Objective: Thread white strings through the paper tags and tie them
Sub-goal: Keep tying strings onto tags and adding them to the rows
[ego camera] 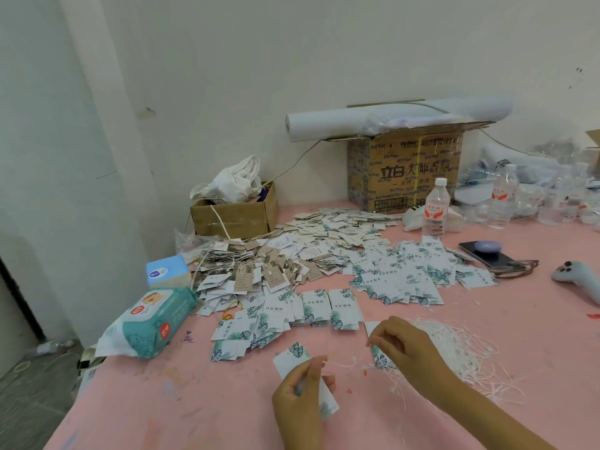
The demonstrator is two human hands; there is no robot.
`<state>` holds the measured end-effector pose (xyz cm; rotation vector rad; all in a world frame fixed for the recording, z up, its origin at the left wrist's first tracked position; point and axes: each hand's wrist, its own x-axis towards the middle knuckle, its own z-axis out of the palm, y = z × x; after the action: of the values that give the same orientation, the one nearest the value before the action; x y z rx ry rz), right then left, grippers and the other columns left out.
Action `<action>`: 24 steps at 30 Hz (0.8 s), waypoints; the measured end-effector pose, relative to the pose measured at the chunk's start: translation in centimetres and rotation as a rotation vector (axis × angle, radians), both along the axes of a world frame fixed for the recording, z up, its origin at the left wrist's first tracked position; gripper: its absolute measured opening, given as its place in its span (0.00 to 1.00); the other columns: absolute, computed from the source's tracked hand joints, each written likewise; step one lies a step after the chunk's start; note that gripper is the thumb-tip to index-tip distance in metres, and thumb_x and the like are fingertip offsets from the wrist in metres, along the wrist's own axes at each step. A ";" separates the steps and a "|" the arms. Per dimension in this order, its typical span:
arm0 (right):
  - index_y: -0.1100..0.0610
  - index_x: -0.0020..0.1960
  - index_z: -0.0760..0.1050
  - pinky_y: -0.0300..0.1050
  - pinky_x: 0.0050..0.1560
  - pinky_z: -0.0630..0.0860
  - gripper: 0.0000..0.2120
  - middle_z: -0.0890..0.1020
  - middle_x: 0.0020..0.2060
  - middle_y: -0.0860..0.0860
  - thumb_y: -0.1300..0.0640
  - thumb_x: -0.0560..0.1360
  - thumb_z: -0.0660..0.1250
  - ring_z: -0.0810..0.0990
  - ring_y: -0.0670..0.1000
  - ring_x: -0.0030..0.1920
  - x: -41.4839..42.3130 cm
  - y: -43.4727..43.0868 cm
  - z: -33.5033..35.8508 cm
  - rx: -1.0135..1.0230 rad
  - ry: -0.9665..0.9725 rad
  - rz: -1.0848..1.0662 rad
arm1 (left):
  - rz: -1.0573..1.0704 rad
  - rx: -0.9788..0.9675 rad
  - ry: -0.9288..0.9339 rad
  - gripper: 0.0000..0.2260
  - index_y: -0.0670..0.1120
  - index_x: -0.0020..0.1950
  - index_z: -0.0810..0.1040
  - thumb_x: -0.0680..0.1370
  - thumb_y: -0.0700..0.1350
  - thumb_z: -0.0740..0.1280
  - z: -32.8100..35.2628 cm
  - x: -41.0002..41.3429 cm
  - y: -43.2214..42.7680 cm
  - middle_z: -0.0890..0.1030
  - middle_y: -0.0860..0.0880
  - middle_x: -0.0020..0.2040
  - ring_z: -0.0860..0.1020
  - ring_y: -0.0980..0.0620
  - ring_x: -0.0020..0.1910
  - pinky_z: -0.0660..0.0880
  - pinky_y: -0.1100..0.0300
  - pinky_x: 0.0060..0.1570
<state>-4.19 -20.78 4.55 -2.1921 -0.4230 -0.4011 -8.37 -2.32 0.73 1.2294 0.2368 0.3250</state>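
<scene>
Left hand nearest us, fingers curled round a leaf-printed paper tag | small open carton holds crumpled white cloth; large carton bears a paper roll | we see loose tags piled mid-table | our right hand, fingers bent, pinches a white string beside the string heap on the pink table.

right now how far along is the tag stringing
Done: a heap of strung tags by the small box. In hand: the left hand grips one leaf-print tag; the right hand appears to pinch a white string leading to it. To do: many loose tags without strings, and a bundle of strings.
</scene>
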 end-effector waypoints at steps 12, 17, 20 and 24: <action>0.41 0.47 0.76 0.33 0.45 0.73 0.16 0.79 0.43 0.41 0.60 0.69 0.75 0.78 0.41 0.44 -1.9 4.8 -1.5 -0.014 -0.013 0.200 | -0.090 0.139 0.007 0.12 0.49 0.33 0.85 0.75 0.38 0.72 0.1 -0.2 -0.8 0.84 0.45 0.33 0.82 0.54 0.31 0.77 0.65 0.32; 0.47 0.40 0.82 0.34 0.40 0.77 0.13 0.83 0.35 0.43 0.65 0.66 0.77 0.81 0.43 0.37 -1.8 5.2 -2.0 0.204 -0.109 0.085 | -0.115 0.092 0.034 0.05 0.45 0.42 0.85 0.76 0.42 0.70 0.1 -0.5 -0.7 0.84 0.42 0.33 0.83 0.51 0.31 0.76 0.63 0.30; 0.45 0.40 0.82 0.35 0.40 0.77 0.14 0.82 0.35 0.42 0.64 0.66 0.76 0.81 0.43 0.37 -1.8 4.9 -1.9 0.182 -0.192 0.106 | -0.117 0.082 0.041 0.04 0.43 0.46 0.84 0.77 0.41 0.70 0.3 -0.4 -0.6 0.84 0.42 0.33 0.82 0.51 0.31 0.77 0.63 0.30; 0.49 0.40 0.82 0.39 0.41 0.79 0.12 0.82 0.36 0.42 0.66 0.68 0.75 0.82 0.45 0.37 -1.3 4.6 -1.5 0.226 -0.155 0.090 | -0.196 0.055 -0.026 0.17 0.63 0.65 0.73 0.82 0.42 0.62 0.6 -0.9 -1.1 0.85 0.49 0.45 0.83 0.46 0.33 0.80 0.56 0.33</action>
<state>-5.48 -16.18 3.05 -1.9233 -0.5324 -0.5439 -9.27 -3.41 1.29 1.2902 0.0843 0.1783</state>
